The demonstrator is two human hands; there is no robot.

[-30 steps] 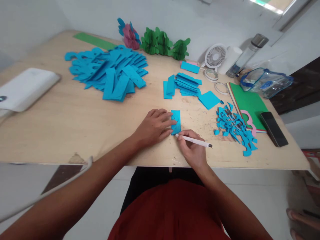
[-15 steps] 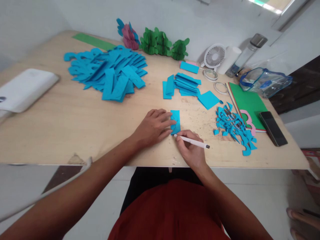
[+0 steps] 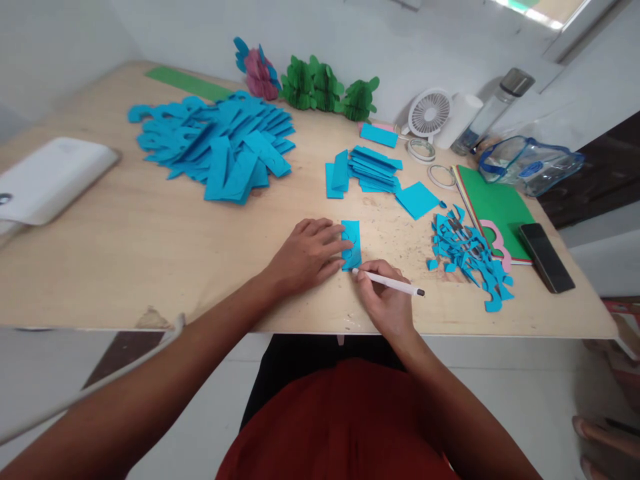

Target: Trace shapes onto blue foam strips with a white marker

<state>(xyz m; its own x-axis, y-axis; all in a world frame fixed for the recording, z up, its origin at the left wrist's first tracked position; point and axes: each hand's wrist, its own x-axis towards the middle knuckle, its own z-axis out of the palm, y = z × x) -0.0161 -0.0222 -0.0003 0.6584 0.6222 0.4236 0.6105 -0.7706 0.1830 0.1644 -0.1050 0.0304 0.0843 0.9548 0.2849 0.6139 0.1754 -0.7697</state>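
Note:
My left hand (image 3: pixel 305 255) lies flat on the wooden table (image 3: pixel 150 247), fingers stretched out and pressing the left edge of a small blue paper rectangle (image 3: pixel 353 235). My right hand (image 3: pixel 386 303) is closed in a pinch around a white pen (image 3: pixel 390 282), whose tip touches the lower edge of that blue piece. A curved line is drawn on the paper.
A big heap of cut blue shapes (image 3: pixel 220 143) lies at the back left, a stack of blue rectangles (image 3: pixel 373 168) behind the hands, blue scraps (image 3: pixel 467 253) to the right. A phone (image 3: pixel 546 257), green card (image 3: pixel 495 207), tape rolls (image 3: pixel 423 149), fan (image 3: pixel 429 112), bottle (image 3: pixel 493 107) and white device (image 3: pixel 47 177) surround them.
The pen in my right hand has shifted slightly along the bottom edge of the blue piece. My left hand has stayed in place.

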